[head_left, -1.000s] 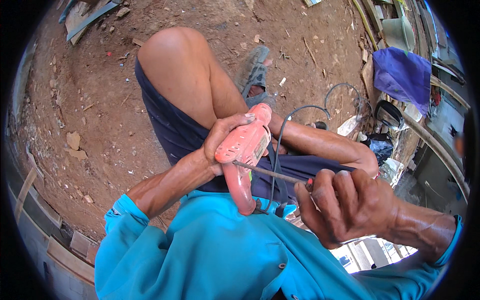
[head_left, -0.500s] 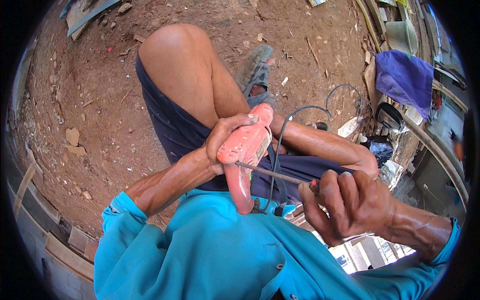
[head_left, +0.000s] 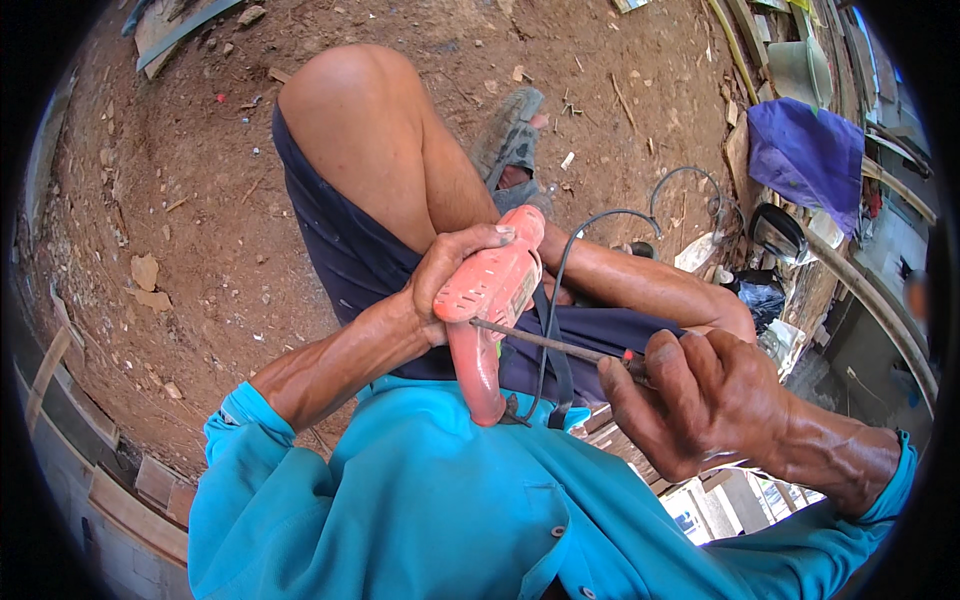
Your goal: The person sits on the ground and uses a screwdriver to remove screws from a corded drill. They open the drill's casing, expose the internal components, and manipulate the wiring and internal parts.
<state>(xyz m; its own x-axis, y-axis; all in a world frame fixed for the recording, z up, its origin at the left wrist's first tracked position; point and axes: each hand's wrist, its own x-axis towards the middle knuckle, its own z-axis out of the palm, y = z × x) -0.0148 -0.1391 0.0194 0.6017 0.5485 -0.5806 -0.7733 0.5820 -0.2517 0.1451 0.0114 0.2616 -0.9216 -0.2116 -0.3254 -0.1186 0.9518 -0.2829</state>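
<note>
Over my lap I hold a pinkish-red electric drill (head_left: 487, 290), its handle pointing toward my belly. My left hand (head_left: 455, 270) is wrapped round the far left side of its body. In my right hand (head_left: 710, 400), closed round its handle, is a screwdriver (head_left: 552, 344) with a long dark shaft and a bit of red at the grip. Its tip touches the rear end of the drill housing, just above the handle. A black cord (head_left: 553, 300) runs from the base of the handle and loops away to the right.
Brown dirt ground (head_left: 200, 200) with scraps and chips lies ahead. On the right are a purple cloth (head_left: 810, 160), a pale green container (head_left: 800, 72), a round mirror-like object (head_left: 778, 233) and long poles (head_left: 880, 310). Boards (head_left: 135, 510) lie at the lower left.
My right hand has turned a little on the screwdriver's handle, its fingers and the red part shifting slightly. The drill and my left hand stay almost where they were.
</note>
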